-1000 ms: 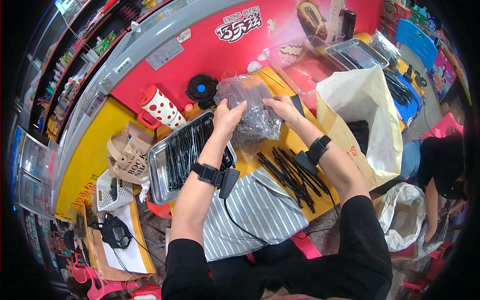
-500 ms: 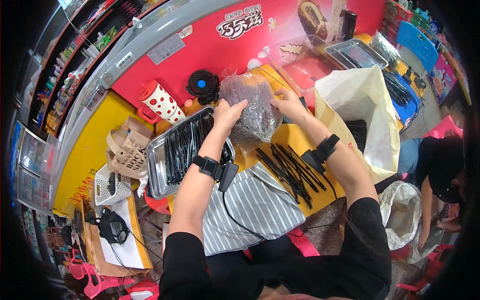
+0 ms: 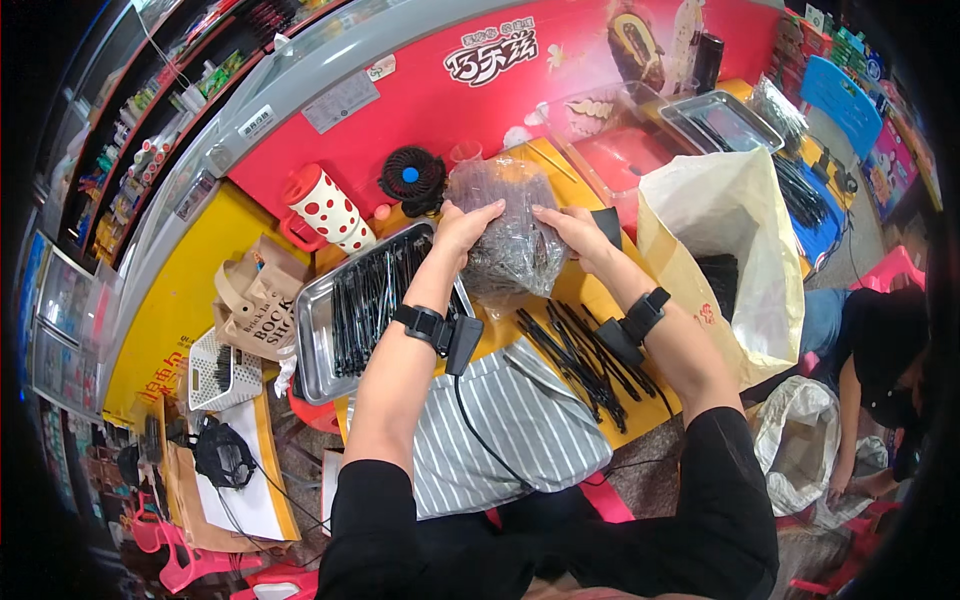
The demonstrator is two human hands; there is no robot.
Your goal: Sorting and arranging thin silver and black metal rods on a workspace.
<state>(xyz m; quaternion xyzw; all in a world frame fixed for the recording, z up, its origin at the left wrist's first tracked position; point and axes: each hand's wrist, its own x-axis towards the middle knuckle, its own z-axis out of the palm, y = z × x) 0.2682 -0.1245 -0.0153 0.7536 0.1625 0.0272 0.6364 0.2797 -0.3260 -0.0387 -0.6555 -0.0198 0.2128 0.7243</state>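
Between my two hands, over the yellow table (image 3: 612, 292), is a bulging clear plastic bag (image 3: 512, 250). Its contents look greyish and thin, too blurred by the film to name. My left hand (image 3: 468, 228) presses on the bag's left side, thumb across the top. On the opposite side my right hand (image 3: 578, 234) grips it with fingers curled in. Loose thin black sticks (image 3: 578, 365) lie in a spread pile nearer to me. Left of the bag, a metal tray (image 3: 318, 352) holds rows of similar black sticks (image 3: 385, 285).
A black fan (image 3: 412, 178) and a red-and-white dotted tumbler (image 3: 330, 208) stand behind the tray. At right is an open cream sack (image 3: 668, 290) with dark contents. A striped cushion (image 3: 500, 430) covers my lap. Another person (image 3: 880, 350) works at far right.
My right hand has closed in on the bag's right side, its fingers now against the film. The bag has shifted slightly, and the whole view has turned a little.
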